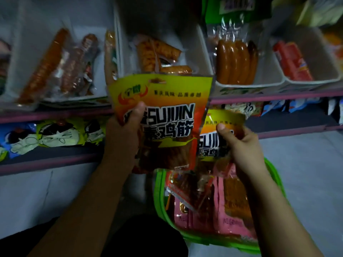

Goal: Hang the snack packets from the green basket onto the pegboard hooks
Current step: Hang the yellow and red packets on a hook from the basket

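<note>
My left hand grips a large yellow-and-orange plastic snack packet, thumb on its front. My right hand pinches a smaller matching packet just above the green-rimmed basket holding pink packets.

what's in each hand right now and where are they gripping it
The left hand holds a yellow-orange snack packet by its left edge, thumb across the front. The right hand holds a second, matching packet near its upper middle.
</note>
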